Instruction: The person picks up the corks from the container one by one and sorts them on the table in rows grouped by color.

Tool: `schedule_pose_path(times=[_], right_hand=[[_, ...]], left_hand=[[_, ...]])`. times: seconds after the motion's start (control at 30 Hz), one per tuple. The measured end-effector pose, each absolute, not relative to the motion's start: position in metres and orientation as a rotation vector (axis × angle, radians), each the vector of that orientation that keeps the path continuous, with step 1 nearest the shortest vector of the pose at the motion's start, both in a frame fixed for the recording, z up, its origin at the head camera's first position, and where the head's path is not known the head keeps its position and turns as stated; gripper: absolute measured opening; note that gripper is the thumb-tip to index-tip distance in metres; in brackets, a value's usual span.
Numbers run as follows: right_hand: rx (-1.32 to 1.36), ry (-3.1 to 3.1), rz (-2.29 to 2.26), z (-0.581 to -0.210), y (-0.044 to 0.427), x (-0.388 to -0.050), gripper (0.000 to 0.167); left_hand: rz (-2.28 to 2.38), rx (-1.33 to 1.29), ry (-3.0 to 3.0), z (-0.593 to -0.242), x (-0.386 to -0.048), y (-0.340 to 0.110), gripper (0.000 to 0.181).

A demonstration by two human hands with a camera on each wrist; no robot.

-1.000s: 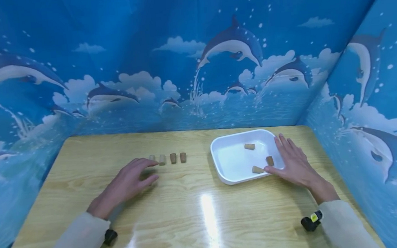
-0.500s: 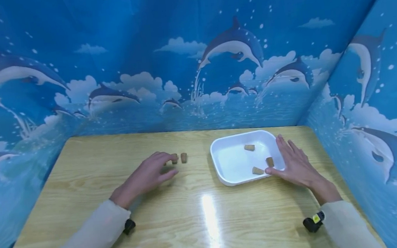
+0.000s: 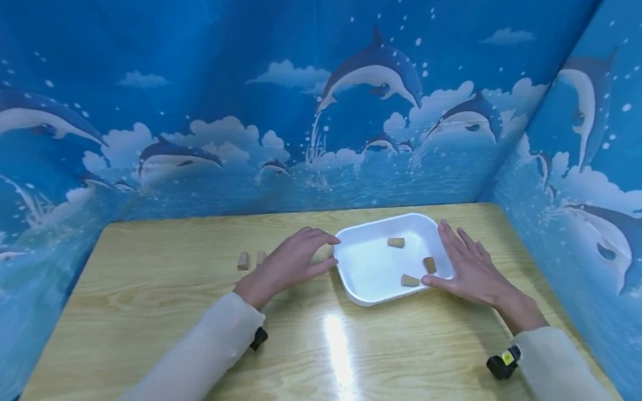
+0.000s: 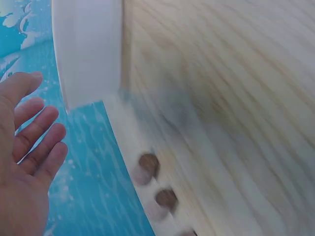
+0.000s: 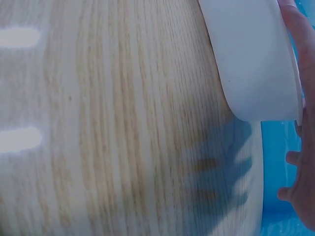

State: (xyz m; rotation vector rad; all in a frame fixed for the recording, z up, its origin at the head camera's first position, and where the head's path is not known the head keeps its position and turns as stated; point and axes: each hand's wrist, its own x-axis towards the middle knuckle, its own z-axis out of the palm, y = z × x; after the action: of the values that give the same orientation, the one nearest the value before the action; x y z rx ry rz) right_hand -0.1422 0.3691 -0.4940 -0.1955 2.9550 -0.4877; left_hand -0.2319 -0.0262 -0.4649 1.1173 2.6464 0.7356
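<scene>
In the head view a white tray (image 3: pixel 371 288) stands on the table, with three small tan pieces inside: one near the back (image 3: pixel 396 242), one at the right (image 3: pixel 430 265) and one at the front (image 3: pixel 410 280). My left hand (image 3: pixel 289 264) is at the tray's left edge, fingers spread and relaxed, holding nothing; whether it touches the rim I cannot tell. My right hand (image 3: pixel 476 276) rests on the tray's right side, thumb at the front rim. Behind my left hand, small pieces (image 3: pixel 243 261) stand on the table, partly hidden.
The wooden table (image 3: pixel 136 318) ends at a blue dolphin-print cloth (image 3: pixel 211 191) at the back and right. In the left wrist view several round-topped pieces (image 4: pixel 149 164) stand in a row near the table's edge.
My left hand has moved right, from beside the row of pieces to the tray's left edge, and the left pieces have come into view. My right hand has stayed at the tray.
</scene>
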Motion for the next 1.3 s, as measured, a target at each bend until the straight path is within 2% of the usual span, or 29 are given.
schedule_pose_path(times=[0.27, 0.6, 0.83, 1.3], right_hand=[[-0.179, 2.943, -0.499, -0.492, 0.368, -0.143, 0.125], [-0.166, 2.924, -0.514, -0.494, 0.369, -0.142, 0.125], [-0.176, 2.926, -0.531, -0.493, 0.368, -0.143, 0.125], [-0.193, 2.930, -0.542, -0.495, 0.370, -0.143, 0.124]], left_hand=[[0.702, 1.186, 2.545, -0.456, -0.242, 0.015, 0.046], [0.588, 1.347, 2.481, -0.463, -0.243, 0.061, 0.043], [0.439, 1.481, 2.477, -0.463, -0.242, 0.082, 0.041], [0.398, 1.572, 2.361, -0.471, -0.231, 0.111, 0.035]])
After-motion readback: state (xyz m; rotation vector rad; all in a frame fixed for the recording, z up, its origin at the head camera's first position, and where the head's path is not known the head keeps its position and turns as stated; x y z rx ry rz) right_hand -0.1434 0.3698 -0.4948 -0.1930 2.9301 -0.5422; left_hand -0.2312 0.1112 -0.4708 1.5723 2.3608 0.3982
